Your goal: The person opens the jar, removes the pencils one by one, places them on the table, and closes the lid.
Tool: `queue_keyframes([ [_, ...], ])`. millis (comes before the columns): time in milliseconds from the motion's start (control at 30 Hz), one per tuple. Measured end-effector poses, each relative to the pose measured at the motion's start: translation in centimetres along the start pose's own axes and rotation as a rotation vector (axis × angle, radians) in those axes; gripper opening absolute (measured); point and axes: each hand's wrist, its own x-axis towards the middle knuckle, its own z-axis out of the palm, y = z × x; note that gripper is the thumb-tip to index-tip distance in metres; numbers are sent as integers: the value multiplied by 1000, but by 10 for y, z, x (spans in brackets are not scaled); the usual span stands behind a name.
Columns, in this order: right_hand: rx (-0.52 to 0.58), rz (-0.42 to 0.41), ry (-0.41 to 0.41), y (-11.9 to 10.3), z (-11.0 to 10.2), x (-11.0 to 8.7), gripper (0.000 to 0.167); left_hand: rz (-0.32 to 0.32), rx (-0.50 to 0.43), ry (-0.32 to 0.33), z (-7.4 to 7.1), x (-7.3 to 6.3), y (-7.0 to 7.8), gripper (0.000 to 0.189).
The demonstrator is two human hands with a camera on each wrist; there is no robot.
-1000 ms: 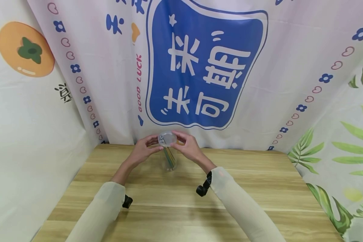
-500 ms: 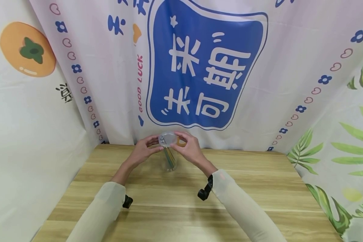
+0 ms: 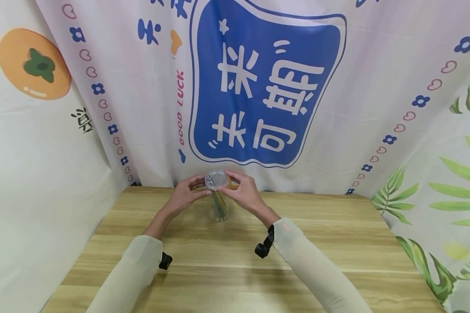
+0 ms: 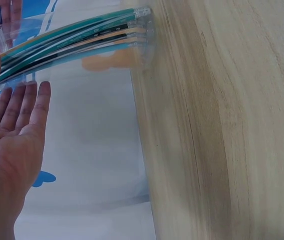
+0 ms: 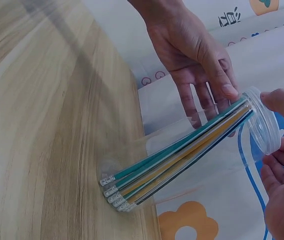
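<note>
A tall clear plastic jar (image 3: 220, 214) stands upright near the back edge of the table, with several pencils (image 5: 182, 145) leaning inside it. Their eraser ends point down at the jar's base. On top sits a clear round lid (image 5: 266, 125). My left hand (image 3: 184, 195) steadies the jar just below the lid, thumb in front and fingers behind, as the right wrist view shows. From the other side my right hand (image 3: 244, 191) grips the lid's rim between thumb and fingers. Part of the right palm lies outside the right wrist view.
The wooden table (image 3: 211, 269) spreads out in front of the jar. Directly behind it hangs a printed white curtain (image 3: 156, 152) with a blue panel. More printed cloth (image 3: 43, 174) closes off the left and right sides.
My right thumb has slid slightly leftward along the lid's front rim, and the right wrist has shifted a little. The left hand and the jar stay in place.
</note>
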Motion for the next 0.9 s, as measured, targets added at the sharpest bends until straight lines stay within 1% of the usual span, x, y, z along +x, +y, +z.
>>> queue_keyframes([
  [333, 24, -7, -2, 0, 5, 5, 65, -10, -8, -5, -1, 0, -1, 60],
  [467, 57, 0, -16, 1, 7, 6, 67, -11, -21, -9, -1, 1, -2, 59],
  [700, 64, 18, -34, 2, 8, 8, 70, -10, -26, -12, -1, 0, -1, 59],
  [900, 63, -2, -9, 3, 8, 8, 70, -7, -17, -6, -1, 0, 0, 59],
])
